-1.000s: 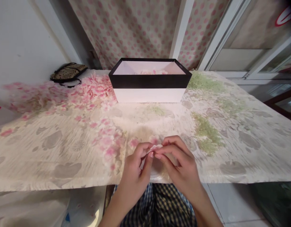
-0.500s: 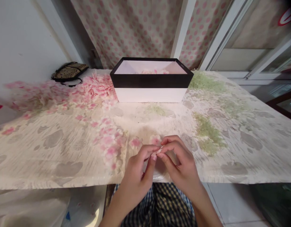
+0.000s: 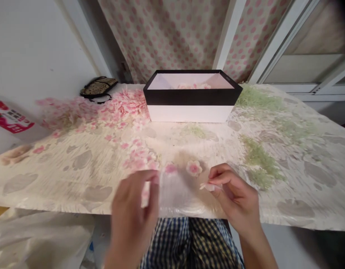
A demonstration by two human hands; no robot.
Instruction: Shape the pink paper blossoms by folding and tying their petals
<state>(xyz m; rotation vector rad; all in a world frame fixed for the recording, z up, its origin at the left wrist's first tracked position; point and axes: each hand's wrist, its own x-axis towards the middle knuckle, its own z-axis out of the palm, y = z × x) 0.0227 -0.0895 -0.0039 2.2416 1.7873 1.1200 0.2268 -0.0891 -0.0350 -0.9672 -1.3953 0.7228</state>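
Lowest in the frame, your left hand (image 3: 134, 209) is a blur just below the near edge of the worktop (image 3: 77, 164), fingers loosely spread and nothing visibly in its grip; it hangs over your checked lap, close to a pale translucent sheet (image 3: 175, 194) that drapes over the worktop edge at centre. To its right, your right hand (image 3: 234, 198) has its grip pinched narrow on a small pale petal piece (image 3: 207, 186), thumb and forefinger meeting at its stem end so the petals stick out to the left, free to be seen and worked on. Held this way it sits just above the worktop edge, right of centre in the lower half of the frame

Just beyond, two finished-looking pink blossoms (image 3: 193, 167) lie flat beside each other, within easy reach. Left of them a trail of loose pink petals (image 3: 138, 157) runs toward the upper left, thickening into a heap beside the box. On the right side, tufts of green filler (image 3: 256, 157) are kept apart from the pink

Further back, at upper centre, the black-rimmed white box (image 3: 192, 96) stands open with more pink blossoms just visible inside. A dark patterned pouch (image 3: 98, 87) rests against the wall at upper left
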